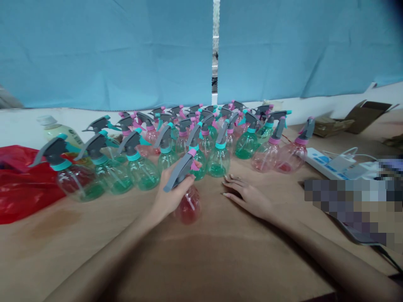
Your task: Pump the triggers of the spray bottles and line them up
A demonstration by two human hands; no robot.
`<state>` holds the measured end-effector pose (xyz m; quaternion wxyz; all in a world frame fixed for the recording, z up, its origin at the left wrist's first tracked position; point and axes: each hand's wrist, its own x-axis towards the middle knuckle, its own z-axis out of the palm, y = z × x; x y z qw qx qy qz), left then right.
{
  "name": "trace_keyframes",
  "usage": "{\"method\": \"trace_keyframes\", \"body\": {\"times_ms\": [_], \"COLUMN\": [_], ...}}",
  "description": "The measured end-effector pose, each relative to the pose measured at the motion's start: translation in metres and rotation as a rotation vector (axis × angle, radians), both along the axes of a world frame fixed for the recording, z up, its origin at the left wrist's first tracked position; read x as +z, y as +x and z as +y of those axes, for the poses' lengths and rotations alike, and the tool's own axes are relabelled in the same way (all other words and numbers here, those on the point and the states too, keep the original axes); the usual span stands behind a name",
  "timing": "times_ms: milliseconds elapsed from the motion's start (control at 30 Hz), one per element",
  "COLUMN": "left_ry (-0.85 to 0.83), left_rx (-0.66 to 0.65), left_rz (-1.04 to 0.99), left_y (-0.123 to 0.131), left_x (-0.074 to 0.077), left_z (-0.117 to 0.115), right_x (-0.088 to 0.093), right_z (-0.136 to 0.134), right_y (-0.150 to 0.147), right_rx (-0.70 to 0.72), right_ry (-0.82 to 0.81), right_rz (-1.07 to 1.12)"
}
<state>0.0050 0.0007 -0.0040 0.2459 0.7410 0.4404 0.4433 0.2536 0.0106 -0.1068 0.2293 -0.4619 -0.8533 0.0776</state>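
My left hand (172, 188) is wrapped round the neck of a pink spray bottle (189, 207) with a grey and pink trigger head. The bottle is near the middle of the table, in front of the others; whether its base touches the wood I cannot tell. To its right, my right hand (247, 195) lies palm down on the table with fingers stretched out, holding nothing. Just beyond those fingertips stands a green spray bottle (218, 161) with a turquoise collar. Several more green and pink spray bottles crowd in rows behind, among them a pink spray bottle (264, 157) at the right.
A red plastic bag (28, 184) lies at the left, with a white-capped bottle (59, 130) behind it. At the right are a white power strip (330, 163) with cables, a cardboard box (367, 115) and a partly blurred-out flat device (355, 230). Blue cloth (126, 54) covers the wall.
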Motion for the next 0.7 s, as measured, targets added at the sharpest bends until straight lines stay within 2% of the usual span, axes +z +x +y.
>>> {"method": "trace_keyframes", "body": {"times_ms": [300, 700], "left_ry": [0.039, 0.001], "left_rx": [0.026, 0.01], "left_rz": [0.012, 0.026], "left_y": [0.0006, 0.0003], "left_x": [0.0018, 0.0049], "left_z": [-0.0006, -0.0023], "right_x": [-0.0005, -0.0005], "right_z": [0.0, 0.0003], "right_y": [-0.0001, 0.0001], "right_rx": [-0.001, -0.006], "right_ry": [-0.003, -0.003], "right_rz": [-0.006, -0.006]}}
